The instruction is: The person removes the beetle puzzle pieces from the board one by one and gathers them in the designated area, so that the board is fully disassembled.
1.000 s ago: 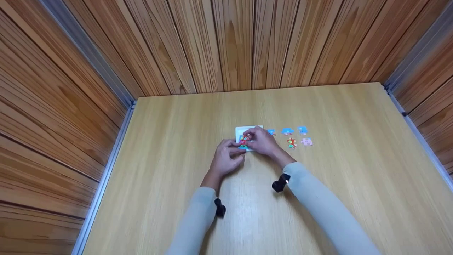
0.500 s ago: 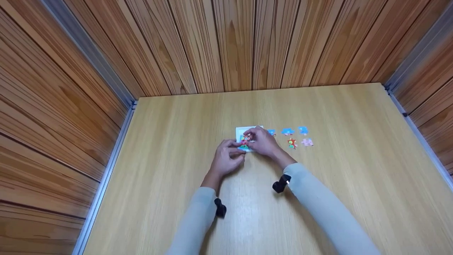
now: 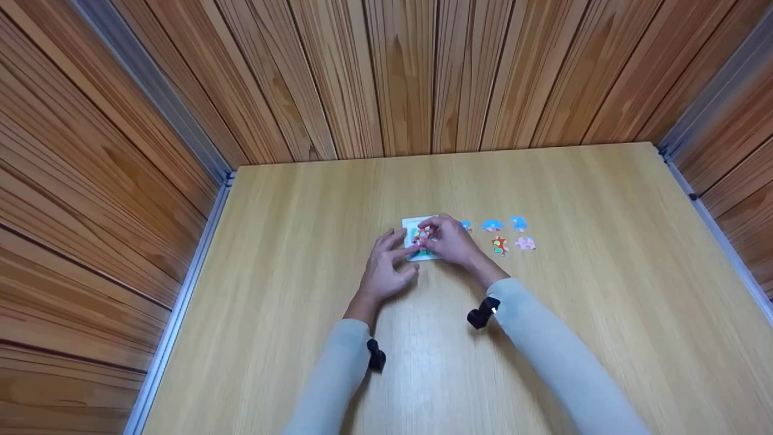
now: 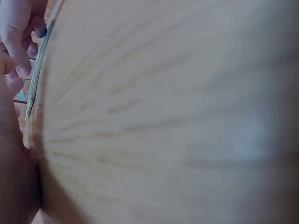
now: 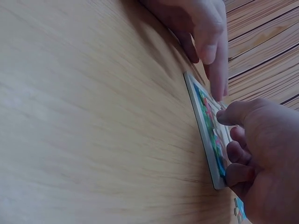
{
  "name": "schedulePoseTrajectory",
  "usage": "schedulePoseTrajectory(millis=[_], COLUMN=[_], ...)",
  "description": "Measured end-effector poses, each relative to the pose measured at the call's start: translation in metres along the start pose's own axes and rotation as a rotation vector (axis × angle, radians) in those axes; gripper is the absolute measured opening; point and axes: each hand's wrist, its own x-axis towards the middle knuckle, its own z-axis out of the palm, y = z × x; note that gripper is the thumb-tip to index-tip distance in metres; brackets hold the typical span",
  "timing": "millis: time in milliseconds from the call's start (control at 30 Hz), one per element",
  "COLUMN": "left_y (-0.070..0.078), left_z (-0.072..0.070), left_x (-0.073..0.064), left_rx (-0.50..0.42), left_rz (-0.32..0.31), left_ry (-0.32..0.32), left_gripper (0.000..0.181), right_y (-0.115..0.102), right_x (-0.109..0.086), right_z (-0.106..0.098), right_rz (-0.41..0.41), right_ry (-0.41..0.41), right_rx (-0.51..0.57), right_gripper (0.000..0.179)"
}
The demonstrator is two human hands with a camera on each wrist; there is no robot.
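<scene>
A small white puzzle tray [image 3: 412,223] lies on the table, partly filled with colourful pieces and partly covered by both hands. My left hand [image 3: 386,272] has its fingers spread, with the index finger reaching onto the tray's near left part. Over the tray, my right hand [image 3: 452,241] pinches a red puzzle piece [image 3: 424,232] between thumb and fingers; much of the piece is hidden. From the right wrist view, the tray [image 5: 205,135] appears at a low angle, my right hand [image 5: 275,158] at its side and my left hand [image 5: 205,28] beyond.
Loose pieces lie right of the tray: a blue one [image 3: 492,225], another blue one [image 3: 519,223], a red and green one [image 3: 499,245] and a pink one [image 3: 525,243]. One more blue piece [image 3: 466,225] peeks out behind my right hand. Wooden panels [image 3: 398,78] enclose the table.
My left fingers have spread, the index finger now straighter over the tray and another lifted off its left edge. My right hand and the tray have shifted very slightly right.
</scene>
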Motion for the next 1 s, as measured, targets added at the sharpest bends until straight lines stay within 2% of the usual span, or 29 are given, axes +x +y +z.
schedulePoseTrajectory(millis=[200, 600, 833, 1000], left_y=[0.002, 0.003, 0.004, 0.004], left_z=[0.0, 0.002, 0.002, 0.003], left_x=[0.001, 0.003, 0.003, 0.003], left_rx=[0.078, 0.053, 0.045, 0.039], left_rz=[-0.014, -0.032, -0.076, -0.06], left_ry=[-0.065, -0.016, -0.03, -0.015], left_gripper=[0.054, 0.035, 0.033, 0.033], right_y=[0.0, 0.003, 0.006, 0.006], right_x=[-0.001, -0.007, -0.01, -0.011], right_z=[-0.008, -0.028, -0.044, -0.055], right_rz=[0.023, -0.002, 0.032, 0.024], right_ry=[0.001, 0.008, -0.008, 0.008], right_rx=[0.02, 0.004, -0.004, -0.023], right_gripper=[0.035, 0.039, 0.039, 0.038])
